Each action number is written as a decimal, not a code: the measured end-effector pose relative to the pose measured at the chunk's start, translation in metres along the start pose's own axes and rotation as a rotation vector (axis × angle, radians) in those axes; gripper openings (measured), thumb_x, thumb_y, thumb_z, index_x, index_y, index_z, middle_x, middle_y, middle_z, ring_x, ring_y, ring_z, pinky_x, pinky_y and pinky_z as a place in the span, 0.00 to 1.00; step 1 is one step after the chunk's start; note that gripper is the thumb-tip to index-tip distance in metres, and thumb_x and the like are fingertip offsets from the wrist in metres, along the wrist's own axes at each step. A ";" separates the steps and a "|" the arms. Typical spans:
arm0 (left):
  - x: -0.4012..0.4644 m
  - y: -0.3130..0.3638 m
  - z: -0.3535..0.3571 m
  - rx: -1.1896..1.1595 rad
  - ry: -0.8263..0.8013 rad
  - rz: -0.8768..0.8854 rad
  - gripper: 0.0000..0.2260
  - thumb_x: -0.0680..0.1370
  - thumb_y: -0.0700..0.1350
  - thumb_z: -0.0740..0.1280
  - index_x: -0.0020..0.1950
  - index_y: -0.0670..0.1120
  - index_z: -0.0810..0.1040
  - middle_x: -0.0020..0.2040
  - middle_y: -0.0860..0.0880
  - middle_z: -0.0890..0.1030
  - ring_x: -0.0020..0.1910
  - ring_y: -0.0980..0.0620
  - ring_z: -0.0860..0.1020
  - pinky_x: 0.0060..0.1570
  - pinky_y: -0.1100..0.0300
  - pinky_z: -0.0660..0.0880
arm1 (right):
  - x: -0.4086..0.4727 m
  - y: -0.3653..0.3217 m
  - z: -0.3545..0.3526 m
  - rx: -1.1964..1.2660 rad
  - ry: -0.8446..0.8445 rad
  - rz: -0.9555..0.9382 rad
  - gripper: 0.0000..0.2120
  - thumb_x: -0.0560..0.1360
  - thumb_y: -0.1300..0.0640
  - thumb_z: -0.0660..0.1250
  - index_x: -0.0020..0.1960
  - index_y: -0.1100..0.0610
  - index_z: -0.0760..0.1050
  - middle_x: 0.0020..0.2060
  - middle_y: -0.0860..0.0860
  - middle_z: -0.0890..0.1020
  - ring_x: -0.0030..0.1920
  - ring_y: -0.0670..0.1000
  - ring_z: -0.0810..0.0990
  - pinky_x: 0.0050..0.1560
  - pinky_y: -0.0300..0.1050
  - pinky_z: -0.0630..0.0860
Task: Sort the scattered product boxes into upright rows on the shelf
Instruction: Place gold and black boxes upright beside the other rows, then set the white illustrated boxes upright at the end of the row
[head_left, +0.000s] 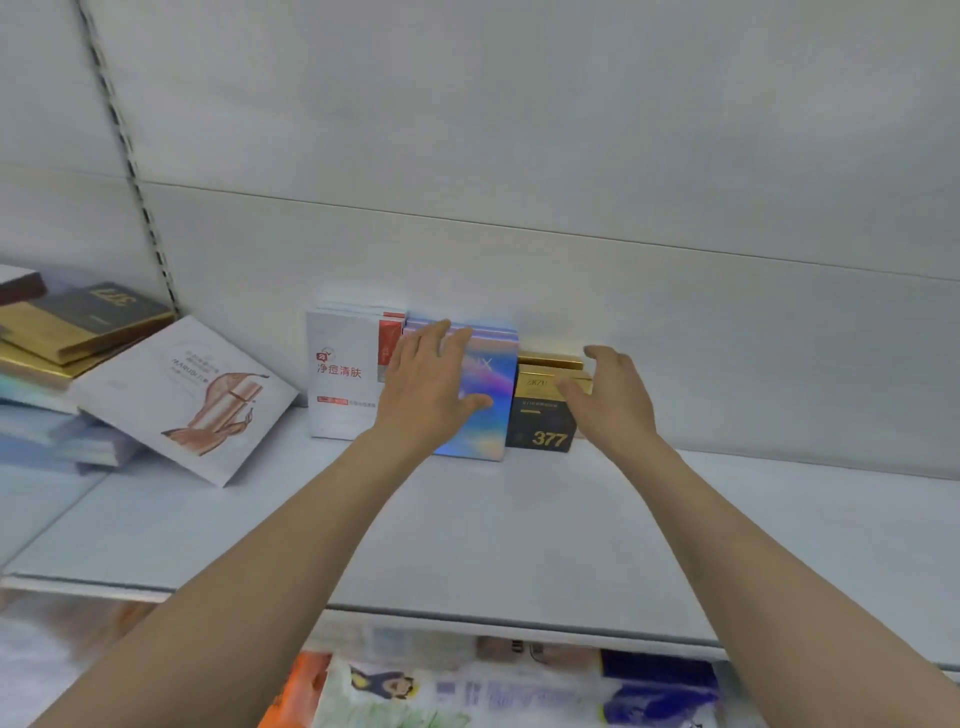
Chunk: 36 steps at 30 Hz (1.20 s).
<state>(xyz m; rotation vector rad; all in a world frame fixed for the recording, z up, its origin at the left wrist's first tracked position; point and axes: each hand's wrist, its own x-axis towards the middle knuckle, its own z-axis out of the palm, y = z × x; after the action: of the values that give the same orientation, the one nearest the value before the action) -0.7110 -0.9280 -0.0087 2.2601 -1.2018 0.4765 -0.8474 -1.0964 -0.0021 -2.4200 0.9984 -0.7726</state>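
Three groups of boxes stand upright in a row at the back of the white shelf (519, 545): white boxes with red print (343, 384), iridescent blue boxes (491, 400), and black-and-gold boxes marked 377 (540, 415). My left hand (431, 379) lies flat against the front of the iridescent boxes, fingers straight. My right hand (608, 395) hovers at the right side of the black-and-gold boxes, fingers loosely spread, holding nothing. Whether it touches them I cannot tell.
At the left, a white box with a bottle drawing (187, 395) leans tilted against a messy pile of gold, black and pale blue boxes (67, 353). The shelf's back wall stands close behind the row. Colourful packages (467, 691) show on the shelf below.
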 end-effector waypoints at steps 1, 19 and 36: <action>-0.006 0.000 -0.013 -0.037 -0.020 -0.021 0.36 0.73 0.58 0.72 0.76 0.47 0.62 0.76 0.45 0.63 0.74 0.44 0.59 0.73 0.50 0.56 | -0.001 -0.011 -0.009 -0.041 -0.046 -0.069 0.26 0.78 0.46 0.66 0.73 0.52 0.66 0.69 0.52 0.73 0.66 0.54 0.73 0.55 0.46 0.72; -0.208 -0.175 -0.249 0.066 0.061 -0.240 0.27 0.76 0.56 0.69 0.73 0.52 0.66 0.70 0.52 0.70 0.68 0.51 0.68 0.63 0.56 0.67 | -0.168 -0.266 0.048 -0.104 -0.240 -0.807 0.25 0.78 0.43 0.65 0.73 0.47 0.67 0.71 0.47 0.70 0.70 0.50 0.66 0.62 0.48 0.70; -0.352 -0.447 -0.374 0.121 0.056 -0.403 0.26 0.77 0.53 0.69 0.73 0.49 0.68 0.70 0.49 0.71 0.68 0.48 0.69 0.66 0.55 0.67 | -0.299 -0.525 0.269 0.009 -0.374 -0.935 0.28 0.78 0.39 0.63 0.75 0.42 0.62 0.75 0.45 0.64 0.74 0.47 0.61 0.70 0.48 0.65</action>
<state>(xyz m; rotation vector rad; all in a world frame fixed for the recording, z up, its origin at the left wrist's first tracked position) -0.5486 -0.2671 -0.0265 2.4904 -0.6776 0.4591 -0.5888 -0.4879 -0.0166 -2.8276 -0.3299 -0.5269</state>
